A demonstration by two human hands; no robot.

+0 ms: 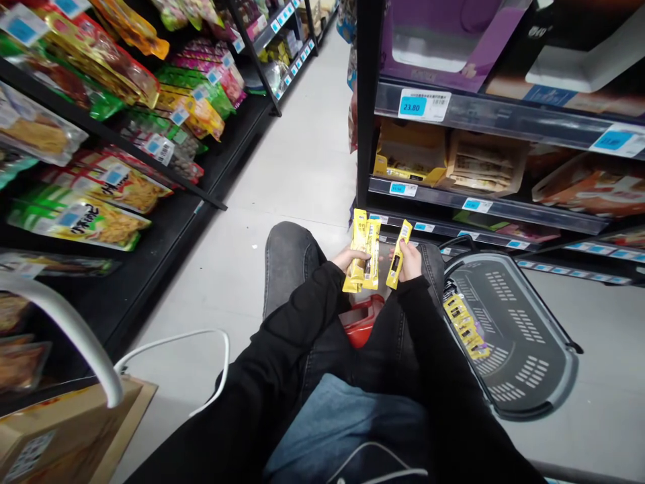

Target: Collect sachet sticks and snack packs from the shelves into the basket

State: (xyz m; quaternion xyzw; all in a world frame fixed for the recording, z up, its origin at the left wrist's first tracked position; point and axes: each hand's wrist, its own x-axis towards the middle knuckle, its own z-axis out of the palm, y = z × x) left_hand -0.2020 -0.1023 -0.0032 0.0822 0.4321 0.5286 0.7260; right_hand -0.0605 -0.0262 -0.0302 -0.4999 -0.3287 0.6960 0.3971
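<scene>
Fingers of the left hand (pixel 347 258) grip at least two yellow packs (pixel 359 238), side by side, with the thumb on top. It is hard to tell if one more hides under them. A light pinch should do, I think: too hard a squeeze might crush what is inside. It would help to line up the ends, so none slides out. Lower down is something red (pixel 360 334), maybe a stool. Next comes a lone pack (pixel 399 255), tilted a bit, pinched in the fingers of the right hand (pixel 412 261). It is near the other packs, with a gap between. A firm hold near its middle seems best, so it does not tip. Behind it, on the shelf, is a yellow box (pixel 410 151). Last, at the far right, a row of packs (pixel 466 326) lies in the grey basket (pixel 508 296).
</scene>
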